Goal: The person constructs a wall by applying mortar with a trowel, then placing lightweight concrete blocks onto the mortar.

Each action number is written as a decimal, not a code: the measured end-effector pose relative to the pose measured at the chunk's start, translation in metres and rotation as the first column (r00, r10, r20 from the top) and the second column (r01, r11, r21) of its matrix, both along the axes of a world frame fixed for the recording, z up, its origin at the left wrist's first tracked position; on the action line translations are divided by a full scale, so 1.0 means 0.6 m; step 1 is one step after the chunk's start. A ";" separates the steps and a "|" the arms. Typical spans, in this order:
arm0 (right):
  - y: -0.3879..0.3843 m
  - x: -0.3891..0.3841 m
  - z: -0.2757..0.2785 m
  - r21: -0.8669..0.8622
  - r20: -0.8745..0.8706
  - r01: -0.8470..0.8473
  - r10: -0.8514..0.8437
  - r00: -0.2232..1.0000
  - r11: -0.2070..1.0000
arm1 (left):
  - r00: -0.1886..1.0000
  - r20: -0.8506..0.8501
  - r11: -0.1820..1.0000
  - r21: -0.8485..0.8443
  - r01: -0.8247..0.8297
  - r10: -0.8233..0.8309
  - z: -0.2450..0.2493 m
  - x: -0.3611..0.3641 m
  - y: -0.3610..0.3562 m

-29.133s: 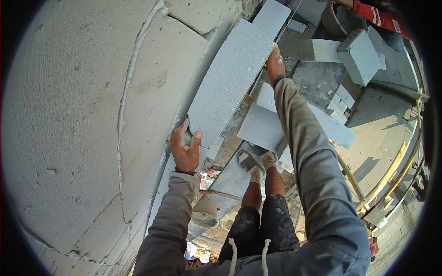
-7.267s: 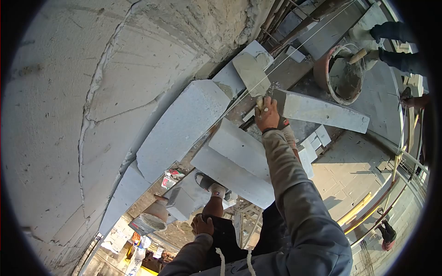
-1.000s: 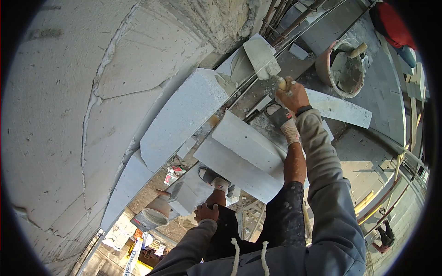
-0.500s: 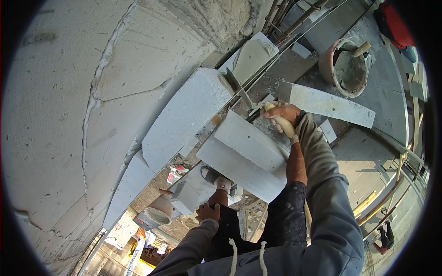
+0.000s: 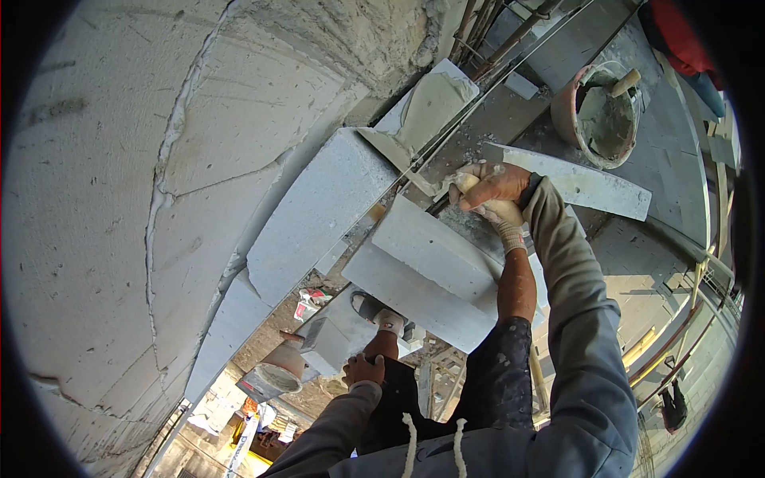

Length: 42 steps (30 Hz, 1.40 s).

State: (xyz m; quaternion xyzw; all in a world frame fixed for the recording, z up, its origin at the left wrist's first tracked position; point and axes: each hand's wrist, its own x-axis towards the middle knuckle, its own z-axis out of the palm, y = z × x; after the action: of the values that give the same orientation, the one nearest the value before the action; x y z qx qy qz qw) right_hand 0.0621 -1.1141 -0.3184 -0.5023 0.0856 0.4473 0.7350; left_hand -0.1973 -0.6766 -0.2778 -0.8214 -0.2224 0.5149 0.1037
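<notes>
My right hand point(image 5: 498, 187) grips the pale wooden handle point(image 5: 472, 188) of a trowel. Its blade point(image 5: 390, 150) is turned broad side up, smeared with grey mortar, at the end of a long light block point(image 5: 319, 203) in the wall row. Past the blade, a patch of mortar point(image 5: 441, 103) covers the top of another block. My left hand point(image 5: 364, 370) rests on my knee, fingers spread over the dark trousers. One foot, in a pale sock point(image 5: 510, 236), is just below my right hand and partly hidden by it.
A bucket of mortar point(image 5: 586, 119) with a wooden-handled tool stands at upper right. Loose blocks point(image 5: 434, 247) lie by my legs, and a long slab point(image 5: 586, 182) is beyond my hand. A second bucket point(image 5: 280, 368) sits lower left. The cracked wall point(image 5: 103, 199) fills the left side.
The trowel blade has turned from nearly edge-on to broad side up and shifted slightly toward the wall. My right hand has rolled over with it. My left hand stays on the knee.
</notes>
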 end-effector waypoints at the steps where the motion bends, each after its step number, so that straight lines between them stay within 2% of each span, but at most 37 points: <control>1: 0.001 -0.006 -0.001 0.001 0.000 0.000 0.000 1.000 1.000 | 1.000 -0.004 1.000 -0.001 0.005 -0.005 0.000 0.001 0.000; 4: 0.001 -0.023 0.015 -0.141 -0.025 -0.092 0.090 0.996 0.986 | 1.000 -0.008 1.000 0.001 0.009 -0.009 0.000 0.005 0.001; 5: 0.001 -0.037 0.016 -0.142 -0.027 -0.090 0.087 0.996 0.986 | 1.000 -0.012 1.000 0.001 0.010 -0.010 0.000 0.006 0.002; 7: -0.001 -0.073 0.021 -0.259 0.054 -0.054 0.071 0.996 0.964 | 1.000 -0.013 1.000 -0.002 0.009 -0.009 -0.003 0.007 0.004; 9: 0.008 -0.106 0.066 -0.292 0.087 -0.008 0.035 0.996 0.956 | 1.000 -0.011 1.000 -0.006 0.003 -0.003 -0.002 0.003 0.006; 12: 0.001 -0.159 0.101 -0.311 -0.081 -0.042 0.018 0.997 0.949 | 0.999 0.021 0.998 -0.042 -0.036 0.037 0.007 0.007 0.006; 13: 0.000 -0.169 0.124 -0.332 -0.157 -0.081 0.030 0.987 0.940 | 0.996 0.060 0.994 -0.092 -0.053 0.059 0.016 0.006 0.004; 15: 0.001 -0.183 0.158 -0.375 -0.103 -0.095 0.060 0.993 0.922 | 0.990 0.113 0.985 -0.156 -0.069 0.087 0.027 -0.003 0.015; 17: 0.002 -0.180 0.200 -0.416 -0.160 -0.135 0.073 0.984 0.899 | 0.970 0.187 0.940 -0.329 -0.087 0.155 0.020 -0.016 0.039; 18: 0.006 -0.166 0.223 -0.416 -0.068 -0.183 0.170 0.983 0.891 | 0.963 0.205 0.936 -0.340 -0.095 0.173 0.023 -0.014 0.044; 19: 0.012 -0.150 0.251 -0.426 -0.048 -0.194 0.192 0.980 0.884 | 0.949 0.206 0.914 -0.377 -0.149 0.240 0.027 -0.014 0.050; 21: 0.045 -0.107 0.325 -0.466 -0.281 -0.376 0.269 0.921 0.801 | 0.914 0.222 0.879 -0.421 -0.223 0.338 0.050 -0.021 0.054; 22: 0.054 -0.113 0.292 -0.457 -0.148 -0.369 0.340 0.929 0.809 | 0.898 0.201 0.869 -0.403 -0.287 0.391 0.057 -0.023 0.052; 23: 0.077 -0.091 0.320 -0.473 -0.125 -0.397 0.386 0.914 0.786 | 0.873 0.183 0.849 -0.389 -0.359 0.453 0.060 -0.022 0.047; 24: 0.113 -0.066 0.351 -0.483 -0.187 -0.487 0.458 0.869 0.728 | 0.836 0.203 0.823 -0.398 -0.404 0.509 0.053 -0.032 0.045; 26: 0.203 -0.044 0.373 -0.494 -0.278 -0.654 0.608 0.743 0.573 | 0.794 0.342 0.845 -0.390 -0.366 0.502 0.041 -0.084 0.043; 28: 0.296 -0.040 0.350 -0.484 -0.261 -0.754 0.749 0.609 0.445 | 0.686 0.383 0.784 -0.357 -0.507 0.618 0.082 -0.096 0.016; 29: 0.346 -0.046 0.340 -0.474 -0.268 -0.790 0.790 0.551 0.390 | 0.624 0.423 0.753 -0.326 -0.572 0.657 0.073 -0.118 0.011; 31: 0.458 -0.070 0.324 -0.514 -0.317 -0.835 0.862 0.396 0.195 | 0.466 0.420 0.608 -0.322 -0.726 0.779 0.103 -0.128 0.009; 32: 0.506 -0.092 0.288 -0.603 -0.237 -0.788 0.915 0.325 0.124 | 0.380 0.413 0.526 -0.332 -0.783 0.828 0.088 -0.150 0.004; 33: 0.561 -0.118 0.240 -0.678 -0.148 -0.732 0.964 0.220 0.063 | 0.345 0.486 0.548 -0.373 -0.749 0.803 0.068 -0.177 0.003; 34: 0.601 -0.145 0.177 -0.716 0.044 -0.691 0.995 0.094 0.098 | 0.313 0.554 0.573 -0.391 -0.720 0.771 0.054 -0.205 0.003; 35: 0.669 -0.165 0.176 -0.698 0.030 -0.716 0.999 -0.022 0.005 | 0.235 0.536 0.479 -0.377 -0.793 0.811 0.061 -0.212 0.003; 37: 0.829 -0.232 0.205 -0.413 -0.217 -0.901 0.947 0.238 0.132 | 0.102 0.414 0.295 -0.434 -0.851 0.904 0.099 -0.197 0.041; 38: 0.892 -0.269 0.183 -0.423 -0.150 -0.897 0.967 0.207 0.126 | 0.042 0.405 0.230 -0.429 -0.873 0.913 0.095 -0.207 0.056; 39: 0.945 -0.304 0.160 -0.433 -0.085 -0.891 0.978 0.188 0.134 | 0.032 0.373 0.206 -0.437 -0.876 0.927 0.092 -0.215 0.067; 41: 1.057 -0.364 0.119 -0.347 -0.098 -0.921 0.970 0.221 0.175 | -0.015 0.334 0.148 -0.459 -0.876 0.943 0.089 -0.228 0.094; 42: 1.112 -0.393 0.107 -0.337 -0.024 -0.916 0.970 0.242 0.220 | -0.047 0.303 0.112 -0.487 -0.866 0.952 0.090 -0.238 0.113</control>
State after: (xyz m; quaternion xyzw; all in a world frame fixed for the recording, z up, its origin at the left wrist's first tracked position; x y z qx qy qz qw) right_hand -0.1734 -0.4469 -0.2545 -0.5886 -0.2464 0.7334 0.2347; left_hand -0.3401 -0.6087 -0.2240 -0.5740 -0.6891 0.1989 -0.3951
